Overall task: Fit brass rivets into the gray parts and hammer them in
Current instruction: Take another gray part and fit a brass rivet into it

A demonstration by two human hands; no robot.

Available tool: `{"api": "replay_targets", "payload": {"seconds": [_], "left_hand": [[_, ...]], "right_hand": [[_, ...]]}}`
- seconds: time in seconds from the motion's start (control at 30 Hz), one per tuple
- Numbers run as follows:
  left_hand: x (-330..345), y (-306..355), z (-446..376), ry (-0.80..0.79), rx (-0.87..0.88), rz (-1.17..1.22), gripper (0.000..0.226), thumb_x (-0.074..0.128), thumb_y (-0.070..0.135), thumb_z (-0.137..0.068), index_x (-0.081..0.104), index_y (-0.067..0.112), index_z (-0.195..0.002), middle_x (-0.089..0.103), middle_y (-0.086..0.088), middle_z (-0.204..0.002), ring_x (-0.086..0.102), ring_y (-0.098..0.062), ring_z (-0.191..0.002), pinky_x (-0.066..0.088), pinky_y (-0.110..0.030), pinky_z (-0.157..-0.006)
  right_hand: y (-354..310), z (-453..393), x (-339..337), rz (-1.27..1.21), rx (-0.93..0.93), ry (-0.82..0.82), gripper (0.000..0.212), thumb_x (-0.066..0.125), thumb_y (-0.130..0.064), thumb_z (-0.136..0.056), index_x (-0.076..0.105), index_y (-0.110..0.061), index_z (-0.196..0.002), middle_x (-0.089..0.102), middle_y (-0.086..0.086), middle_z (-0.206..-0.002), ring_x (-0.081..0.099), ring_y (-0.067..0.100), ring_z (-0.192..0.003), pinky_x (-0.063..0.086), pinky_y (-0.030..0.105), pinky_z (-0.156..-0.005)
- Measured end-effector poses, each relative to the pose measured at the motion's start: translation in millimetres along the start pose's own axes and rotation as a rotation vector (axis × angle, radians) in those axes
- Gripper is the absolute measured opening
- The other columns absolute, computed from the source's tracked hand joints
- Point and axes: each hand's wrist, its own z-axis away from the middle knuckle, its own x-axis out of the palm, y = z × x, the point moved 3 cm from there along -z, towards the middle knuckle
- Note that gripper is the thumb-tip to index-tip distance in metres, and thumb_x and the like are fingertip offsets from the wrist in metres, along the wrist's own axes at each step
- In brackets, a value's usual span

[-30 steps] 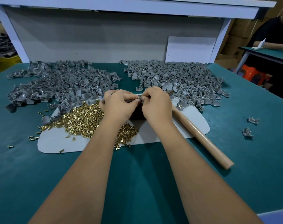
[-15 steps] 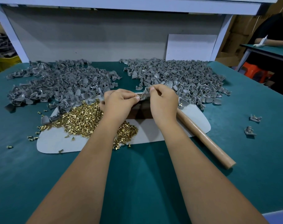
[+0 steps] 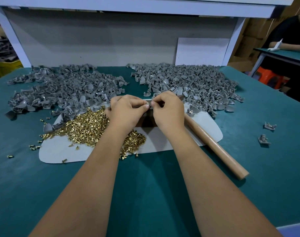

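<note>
Both hands meet at table centre, fingertips touching over a small gray plastic part (image 3: pixel 149 105). Left hand (image 3: pixel 127 112) has curled fingers, thumb and forefinger pinching the part from 9 o'clock. Right hand (image 3: pixel 169 110) has curled fingers too, pinching from 3 o'clock; whether a rivet sits between its fingertips cannot be told, too small. Versus half a second ago, the hands are closer together, the gap between thumbs is gone, and the part is more covered. They sit slightly lower than then, over a dark block (image 3: pixel 148 121) which is mostly hidden.

The loose heap of brass rivets (image 3: pixel 87 127) lies at 8 o'clock of the hands on a pale gray oval mat (image 3: pixel 163 142), partly under the left forearm, unchanged. A few stray rivets lie off the mat at 9 o'clock on the teal table top (image 3: pixel 145 194).

The wooden-handled hammer (image 3: pixel 214 147) lies at 4 o'clock of the right hand, handle running out toward 5 o'clock, head hidden behind the hand, same place as before.

Left pile of gray parts (image 3: pixel 63 89) at 10 o'clock, right pile of gray parts (image 3: pixel 197 84) at 1 o'clock, both as before. Two separate gray parts (image 3: pixel 267 132) at 3 o'clock, well apart from the mat.

A second person's arm (image 3: pixel 293 47) rests on another table at far 2 o'clock.
</note>
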Motion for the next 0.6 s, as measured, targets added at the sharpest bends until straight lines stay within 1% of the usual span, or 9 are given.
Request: {"api": "replay_targets", "payload": {"seconds": [0.07, 0.1, 0.13, 0.17, 0.27, 0.33, 0.47, 0.53, 0.6], "left_hand": [[0.4, -1.0, -0.1, -0.006, 0.008, 0.021, 0.020, 0.072, 0.038, -0.087, 0.066, 0.052, -0.074, 0.058, 0.027, -0.096, 0.043, -0.013, -0.125, 0.017, -0.031, -0.095], [0.3, -1.2, -0.1, -0.005, 0.009, 0.029, 0.014, 0.071, 0.037, -0.087, 0.069, 0.049, -0.080, 0.059, 0.025, -0.099, 0.044, -0.012, -0.125, 0.015, -0.028, -0.090], [0.0, -1.3, -0.4, -0.001, 0.008, 0.033, 0.011, 0.071, 0.036, -0.088, 0.071, 0.047, -0.085, 0.060, 0.024, -0.102, 0.044, -0.011, -0.125, 0.015, -0.027, -0.088], [-0.1, -1.5, -0.7, 0.002, 0.009, 0.035, 0.012, 0.071, 0.036, -0.088, 0.071, 0.047, -0.084, 0.060, 0.023, -0.103, 0.044, -0.011, -0.125, 0.016, -0.030, -0.092], [0.3, -0.2, -0.6, 0.006, 0.019, 0.013, 0.025, 0.071, 0.037, -0.088, 0.062, 0.054, -0.072, 0.059, 0.026, -0.097, 0.044, -0.012, -0.126, 0.023, -0.042, -0.105], [0.5, 0.7, -0.4, 0.010, 0.018, 0.004, 0.024, 0.070, 0.037, -0.088, 0.062, 0.054, -0.075, 0.059, 0.026, -0.099, 0.044, -0.014, -0.127, 0.024, -0.048, -0.110], [0.6, 0.3, -1.6, -0.010, 0.026, 0.064, 0.014, 0.071, 0.031, -0.089, 0.071, 0.044, -0.091, 0.064, 0.014, -0.111, 0.046, -0.020, -0.127, 0.030, -0.050, -0.111], [0.4, 0.2, -1.8, -0.001, 0.030, 0.051, 0.011, 0.071, 0.031, -0.089, 0.074, 0.041, -0.093, 0.063, 0.015, -0.109, 0.046, -0.019, -0.127, 0.030, -0.050, -0.111], [0.7, -0.5, -2.0, 0.013, 0.031, 0.028, 0.011, 0.071, 0.033, -0.088, 0.073, 0.043, -0.091, 0.062, 0.017, -0.108, 0.045, -0.019, -0.128, 0.027, -0.050, -0.111]], "right_hand": [[-1.5, 0.7, 0.8, 0.030, -0.015, 0.002, 0.012, 0.062, -0.010, -0.087, 0.065, -0.014, -0.075, 0.057, -0.007, -0.088, 0.052, 0.011, -0.076, 0.041, 0.026, -0.069], [-2.3, 1.0, 1.2, 0.051, -0.022, 0.003, 0.013, 0.062, -0.011, -0.087, 0.064, -0.015, -0.075, 0.057, -0.007, -0.089, 0.052, 0.012, -0.077, 0.041, 0.027, -0.068], [-3.2, 1.4, 1.5, 0.071, -0.029, 0.003, 0.014, 0.061, -0.011, -0.087, 0.062, -0.016, -0.074, 0.057, -0.006, -0.090, 0.052, 0.014, -0.077, 0.041, 0.029, -0.067], [-3.8, 1.6, 1.8, 0.089, -0.033, 0.002, 0.014, 0.060, -0.011, -0.088, 0.061, -0.016, -0.074, 0.056, -0.006, -0.090, 0.052, 0.015, -0.078, 0.041, 0.029, -0.066], [-5.1, 1.6, 2.1, 0.133, -0.054, -0.014, 0.013, 0.059, -0.011, -0.088, 0.059, -0.015, -0.076, 0.053, -0.006, -0.090, 0.052, 0.018, -0.080, 0.042, 0.031, -0.065], [-6.2, 1.4, 2.4, 0.149, -0.080, -0.028, 0.013, 0.058, -0.010, -0.089, 0.057, -0.015, -0.076, 0.052, -0.005, -0.090, 0.052, 0.019, -0.082, 0.043, 0.032, -0.067], [-7.9, 0.5, 2.7, 0.185, -0.093, -0.035, 0.016, 0.057, -0.011, -0.089, 0.053, -0.018, -0.074, 0.049, -0.006, -0.089, 0.052, 0.020, -0.082, 0.042, 0.032, -0.065], [-8.0, -0.3, 3.4, 0.193, -0.086, -0.040, 0.016, 0.057, -0.012, -0.089, 0.053, -0.018, -0.075, 0.049, -0.006, -0.090, 0.052, 0.020, -0.083, 0.044, 0.033, -0.066], [-8.2, -1.2, 3.3, 0.202, -0.077, -0.042, 0.016, 0.057, -0.012, -0.089, 0.053, -0.018, -0.074, 0.049, -0.006, -0.090, 0.052, 0.020, -0.083, 0.044, 0.033, -0.065]]}}
